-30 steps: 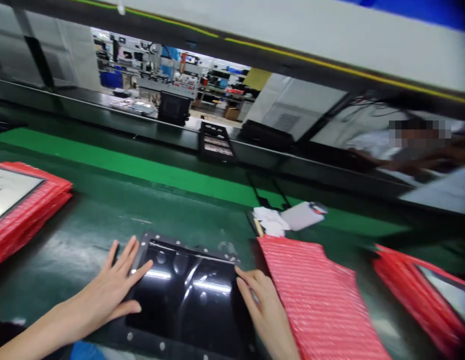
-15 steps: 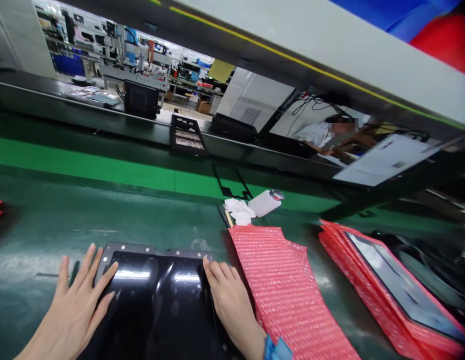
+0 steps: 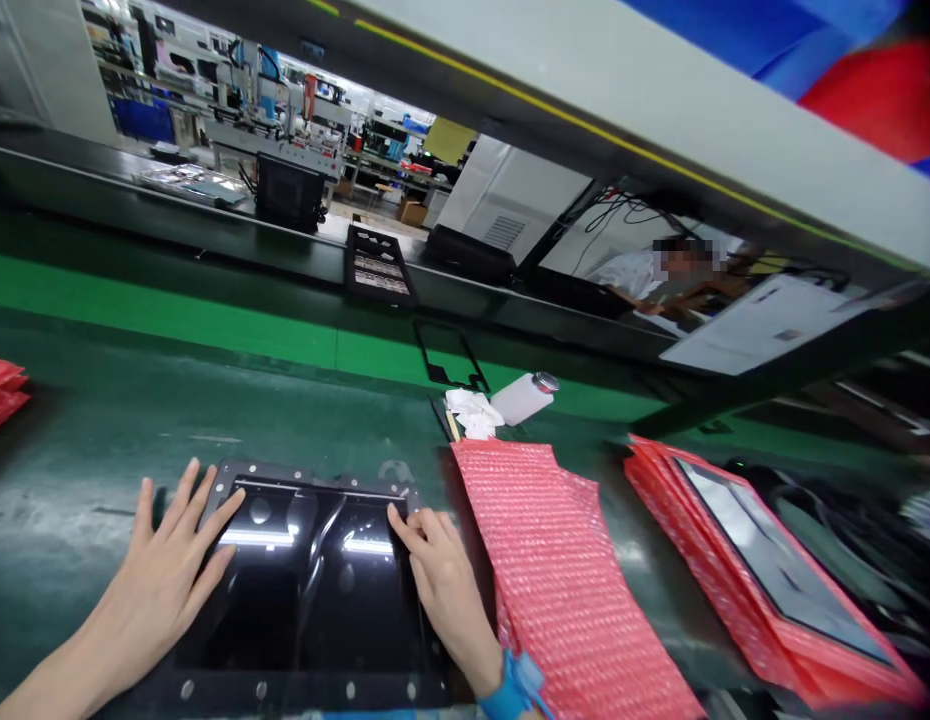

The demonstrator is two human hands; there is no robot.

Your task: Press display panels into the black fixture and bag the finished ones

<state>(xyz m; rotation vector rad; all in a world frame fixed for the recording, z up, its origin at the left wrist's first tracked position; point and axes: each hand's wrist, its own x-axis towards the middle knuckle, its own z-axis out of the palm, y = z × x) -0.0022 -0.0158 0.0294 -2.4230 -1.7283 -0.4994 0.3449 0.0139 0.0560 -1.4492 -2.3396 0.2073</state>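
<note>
A screen (image 3: 255, 600) is lying left of the bubble wrap (image 3: 555, 560); the spread, empty left hand (image 3: 161, 575) is seemingly steadying it. The curled right hand (image 3: 439, 565), grip unclear, is touching its wrap-side corner, probably needing light pressure next.

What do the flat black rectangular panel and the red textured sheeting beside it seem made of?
Panel: glossy, perhaps glass or plastic under film, given bright reflections and wavy streaks.
Sheeting: likely shiny plastic bubble wrap, given the raised rows.
</note>
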